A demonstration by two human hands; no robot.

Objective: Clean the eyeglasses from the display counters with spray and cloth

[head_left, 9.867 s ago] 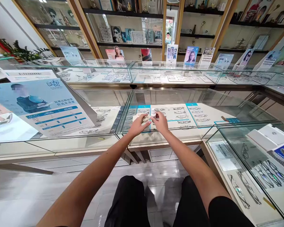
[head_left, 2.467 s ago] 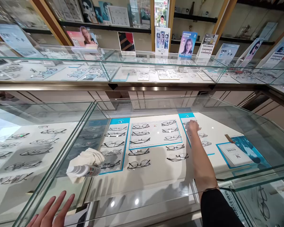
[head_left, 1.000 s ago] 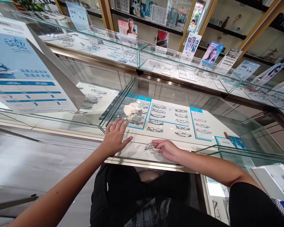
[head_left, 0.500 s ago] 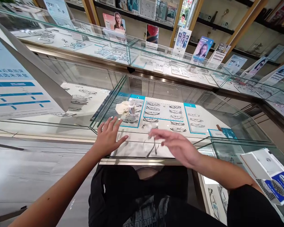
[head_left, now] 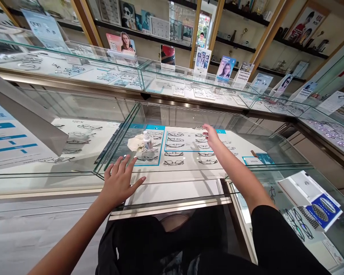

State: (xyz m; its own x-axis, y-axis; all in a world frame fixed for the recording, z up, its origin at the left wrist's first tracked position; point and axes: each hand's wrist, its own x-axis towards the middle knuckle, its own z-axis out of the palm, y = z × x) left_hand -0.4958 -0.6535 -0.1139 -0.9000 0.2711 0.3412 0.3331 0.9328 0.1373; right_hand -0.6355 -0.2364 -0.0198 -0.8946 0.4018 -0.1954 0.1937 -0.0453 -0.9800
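Note:
My right hand [head_left: 213, 136] reaches out over the far part of the glass display case [head_left: 183, 175]. Its thumb and fingers pinch a thin-framed pair of eyeglasses [head_left: 198, 128], which lies partly behind the fingertips. Nearer the front left corner, my left hand [head_left: 120, 183] rests on the glass with fingers spread, holding nothing. Just beyond it stand a small white bottle [head_left: 147, 141] and a crumpled cream cloth [head_left: 134, 143]. Under the glass, several eyeglasses [head_left: 173, 163] lie in rows on white and blue display cards.
A white and blue box [head_left: 311, 198] sits on the case at right. A large folded sign [head_left: 14, 133] stands at left. Across the gap, another glass counter [head_left: 172, 91] carries upright cards, with shelves behind. Metal trim [head_left: 172, 208] runs along the near edge.
My right hand has moved forward from the near edge, carrying the eyeglasses to the far part of the case. The left hand stays spread on the glass. The view has shifted.

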